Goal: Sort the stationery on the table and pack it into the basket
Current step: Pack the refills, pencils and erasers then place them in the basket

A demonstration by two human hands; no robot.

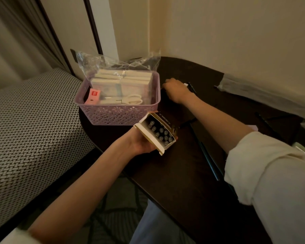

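A lilac lattice basket (113, 112) stands at the table's far left corner. Inside it lie pale notepads in a clear plastic bag (120, 80), white scissors (130, 100) and a pink packet (93, 95). My left hand (139, 143) holds an open box of dark pens (158, 132), its open end facing me, just in front of the basket. My right hand (174, 89) reaches across to the right of the basket, fingers curled over dark pens (191, 87) on the table; the grip itself is hidden.
The dark table (183, 173) has more dark pens (206, 152) lying along my right forearm. A clear plastic sleeve (262, 92) rests against the back wall at right. A woven-pattern seat (33, 120) sits to the left, below the table edge.
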